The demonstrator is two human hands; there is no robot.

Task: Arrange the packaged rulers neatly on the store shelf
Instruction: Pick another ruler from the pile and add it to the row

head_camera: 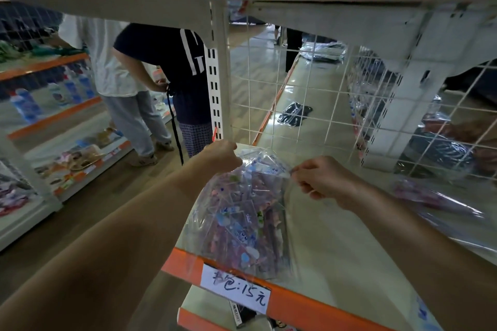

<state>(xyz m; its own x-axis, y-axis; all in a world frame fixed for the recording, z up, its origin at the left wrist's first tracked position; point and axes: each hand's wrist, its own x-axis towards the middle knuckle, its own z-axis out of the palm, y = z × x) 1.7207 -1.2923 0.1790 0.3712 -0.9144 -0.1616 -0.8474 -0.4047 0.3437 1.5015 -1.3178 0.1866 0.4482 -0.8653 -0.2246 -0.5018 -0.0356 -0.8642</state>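
Note:
A clear plastic bag of packaged rulers with colourful cartoon prints lies on the cream store shelf, near its left front corner. My left hand grips the bag's far left top edge. My right hand pinches the bag's far right top edge. Between the two hands the bag's top is pulled taut. The bag's near end reaches the shelf's orange front lip.
A white wire grid backs the shelf; an upright post stands at the left. More clear-wrapped goods lie at the right. A handwritten price label sticks on the lip. Two people stand in the left aisle.

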